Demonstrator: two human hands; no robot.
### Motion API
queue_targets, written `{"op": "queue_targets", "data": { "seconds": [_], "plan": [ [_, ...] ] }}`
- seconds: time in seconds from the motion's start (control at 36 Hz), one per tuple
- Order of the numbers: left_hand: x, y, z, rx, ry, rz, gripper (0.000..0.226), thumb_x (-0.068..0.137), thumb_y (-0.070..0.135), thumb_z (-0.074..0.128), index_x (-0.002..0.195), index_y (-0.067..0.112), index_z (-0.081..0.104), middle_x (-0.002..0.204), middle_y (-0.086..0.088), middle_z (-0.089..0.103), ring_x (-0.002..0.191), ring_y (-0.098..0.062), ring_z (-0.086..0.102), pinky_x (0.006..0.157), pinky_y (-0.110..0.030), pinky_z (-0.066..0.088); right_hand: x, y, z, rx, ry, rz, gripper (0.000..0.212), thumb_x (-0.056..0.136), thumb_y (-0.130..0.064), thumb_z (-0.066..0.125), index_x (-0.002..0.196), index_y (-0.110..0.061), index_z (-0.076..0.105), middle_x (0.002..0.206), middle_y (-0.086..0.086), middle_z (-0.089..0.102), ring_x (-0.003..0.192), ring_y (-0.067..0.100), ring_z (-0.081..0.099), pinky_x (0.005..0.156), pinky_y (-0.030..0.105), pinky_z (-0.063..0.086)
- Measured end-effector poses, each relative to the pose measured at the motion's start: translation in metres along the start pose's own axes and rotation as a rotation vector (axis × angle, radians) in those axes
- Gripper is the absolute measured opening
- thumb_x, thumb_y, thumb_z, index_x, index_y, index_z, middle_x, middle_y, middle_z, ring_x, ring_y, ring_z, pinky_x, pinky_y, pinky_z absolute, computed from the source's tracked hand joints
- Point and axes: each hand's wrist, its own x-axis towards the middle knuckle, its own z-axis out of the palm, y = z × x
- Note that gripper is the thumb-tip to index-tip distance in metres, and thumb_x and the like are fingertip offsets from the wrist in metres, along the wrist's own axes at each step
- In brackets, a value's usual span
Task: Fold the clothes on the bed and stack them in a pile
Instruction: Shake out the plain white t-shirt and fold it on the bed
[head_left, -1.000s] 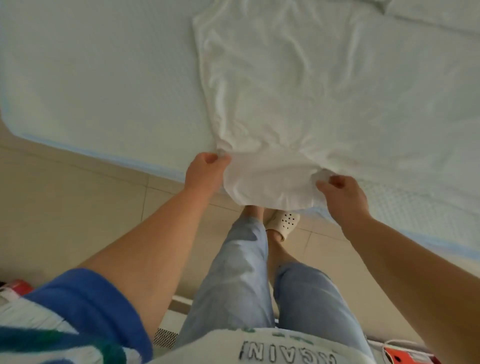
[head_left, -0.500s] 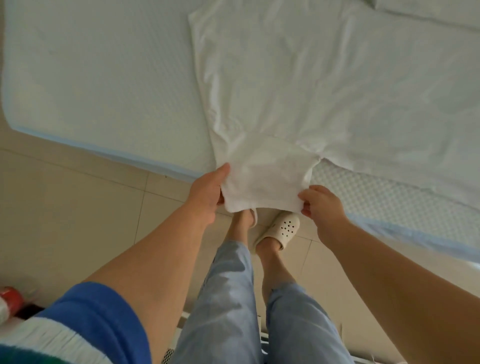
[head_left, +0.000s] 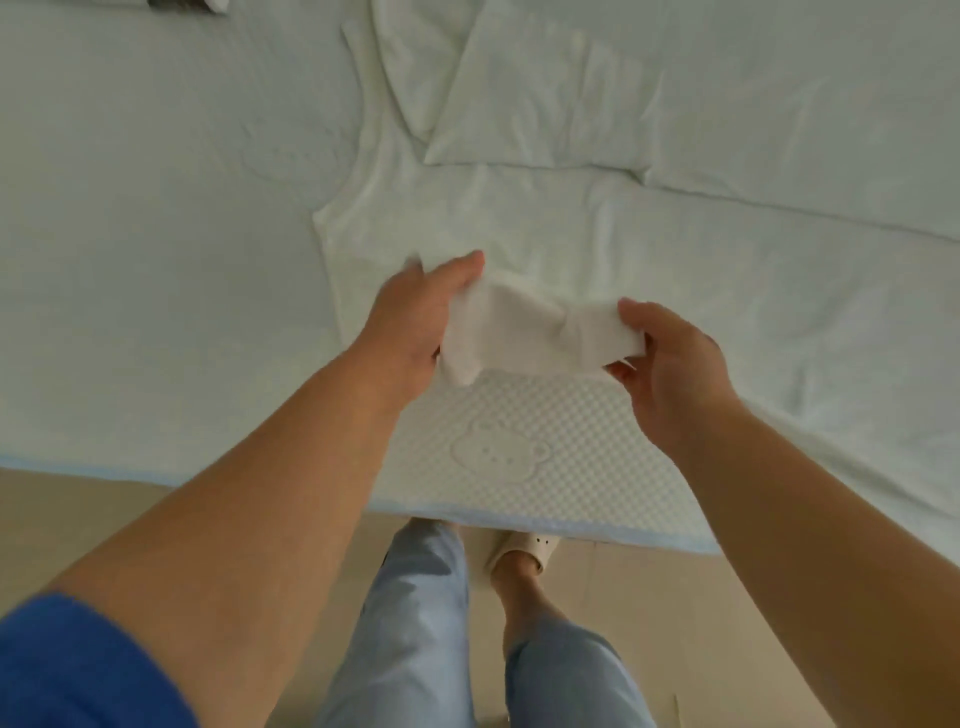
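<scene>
The white garment's (head_left: 467, 223) hem edge is now lifting off the bed (head_left: 156, 260); the left hand (head_left: 415, 322) and right hand (head_left: 670, 364) are pinching its soft, creased fabric above the dimpled mattress pad (head_left: 519, 447).

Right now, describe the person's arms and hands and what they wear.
Both forearms are bare, with no watch, rings or gloves visible on the left hand or right hand. A blue short sleeve covers the left upper arm. The right arm's sleeve is out of view.
</scene>
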Motion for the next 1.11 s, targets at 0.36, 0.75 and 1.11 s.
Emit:
{"op": "queue_targets", "data": {
  "seconds": [0.36, 0.75, 1.11],
  "plan": [
    [0.119, 0.084, 0.039, 0.128, -0.004, 0.015, 0.011, 0.083, 0.024, 0.063, 0.089, 0.014, 0.063, 0.098, -0.01, 0.069, 0.086, -0.025, 0.068, 0.082, -0.046, 0.055, 0.104, -0.081, 0.072, -0.124, 0.122, -0.127, 0.005, 0.081, -0.017, 0.066, 0.078, -0.014, 0.064, 0.06, -0.005, 0.067, 0.07, 0.017, 0.068, 0.077, 0.035, 0.057],
    [0.108, 0.069, 0.018, 0.206, -0.033, 0.118, 0.022, 0.081, 0.013, 0.064, 0.099, 0.024, 0.062, 0.098, 0.005, 0.068, 0.085, -0.011, 0.067, 0.073, -0.028, 0.056, 0.096, -0.057, 0.062, -0.04, 0.174, -0.078, 0.004, 0.082, -0.01, 0.064, 0.084, -0.014, 0.064, 0.083, 0.001, 0.07, 0.079, 0.017, 0.067, 0.066, 0.029, 0.056],
    [0.082, 0.004, 0.001, 0.513, 0.212, 0.063, 0.013, 0.079, 0.031, 0.068, 0.07, 0.025, 0.061, 0.076, 0.007, 0.065, 0.077, -0.017, 0.065, 0.077, -0.042, 0.055, 0.103, -0.014, 0.017, -0.755, 0.238, -0.109, 0.029, 0.076, -0.049, 0.062, 0.093, -0.026, 0.06, 0.085, -0.011, 0.062, 0.076, 0.011, 0.059, 0.061, 0.027, 0.045]
  ]
}}
